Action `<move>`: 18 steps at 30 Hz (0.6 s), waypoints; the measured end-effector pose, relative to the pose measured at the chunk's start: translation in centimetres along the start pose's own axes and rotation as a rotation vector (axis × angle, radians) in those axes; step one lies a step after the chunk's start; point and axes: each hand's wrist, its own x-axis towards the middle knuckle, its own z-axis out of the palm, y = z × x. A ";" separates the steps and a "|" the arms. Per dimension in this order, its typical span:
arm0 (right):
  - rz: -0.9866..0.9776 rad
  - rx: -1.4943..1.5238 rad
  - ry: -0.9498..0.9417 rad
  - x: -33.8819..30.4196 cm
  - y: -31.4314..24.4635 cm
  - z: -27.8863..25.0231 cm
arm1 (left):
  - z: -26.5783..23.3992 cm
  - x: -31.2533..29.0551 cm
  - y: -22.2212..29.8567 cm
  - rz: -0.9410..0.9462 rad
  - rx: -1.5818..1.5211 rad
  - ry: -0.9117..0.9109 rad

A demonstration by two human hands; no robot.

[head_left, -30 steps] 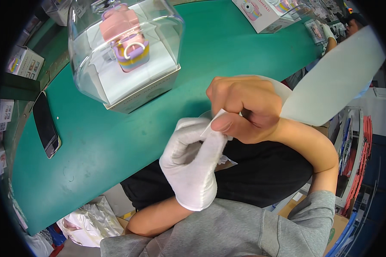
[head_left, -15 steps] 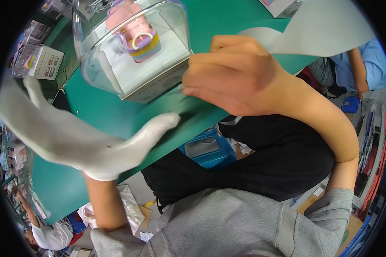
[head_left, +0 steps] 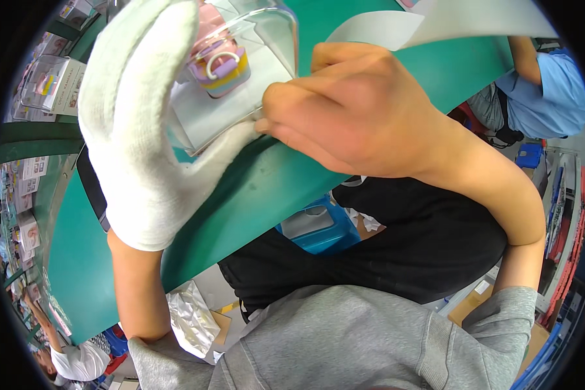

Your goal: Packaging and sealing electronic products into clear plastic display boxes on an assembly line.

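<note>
A display box with a clear plastic cover (head_left: 288, 40) stands on the green table (head_left: 266, 188). Inside it is a pink toy camera (head_left: 222, 68) with purple, yellow and grey parts, on a white insert. My left hand (head_left: 140, 140), in a white knit glove, wraps round the box's left side, with its thumb along the near edge. My bare right hand (head_left: 364, 110) is closed at the near right corner, its fingertips meeting the gloved thumb. Whatever they pinch is hidden. Behind the right knuckles a whitish translucent sheet (head_left: 461, 29) curves to the upper right; whether I hold it, I cannot tell.
Another boxed toy camera (head_left: 53, 84) sits at the far left, near a dark flat object (head_left: 92, 188) on the table edge. A blue bin (head_left: 322, 227) is below the table. One person in blue (head_left: 546, 97) works at right, another in white (head_left: 78, 357) at lower left.
My gloved left hand has swung up and to the right onto the box, covering its left side. The right hand stays at the corner, and the whitish sheet has shifted upward.
</note>
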 end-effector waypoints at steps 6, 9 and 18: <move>0.011 0.048 -0.007 -0.5 0.5 -2.1 | 0.5 -0.6 1.9 -0.105 0.078 0.091; 0.148 0.209 0.110 -1.5 -0.5 -1.1 | 0.8 -1.5 0.5 0.009 0.108 0.141; 0.296 0.707 0.032 -3.2 0.4 -1.5 | 4.5 -4.9 2.3 -0.807 -0.691 0.027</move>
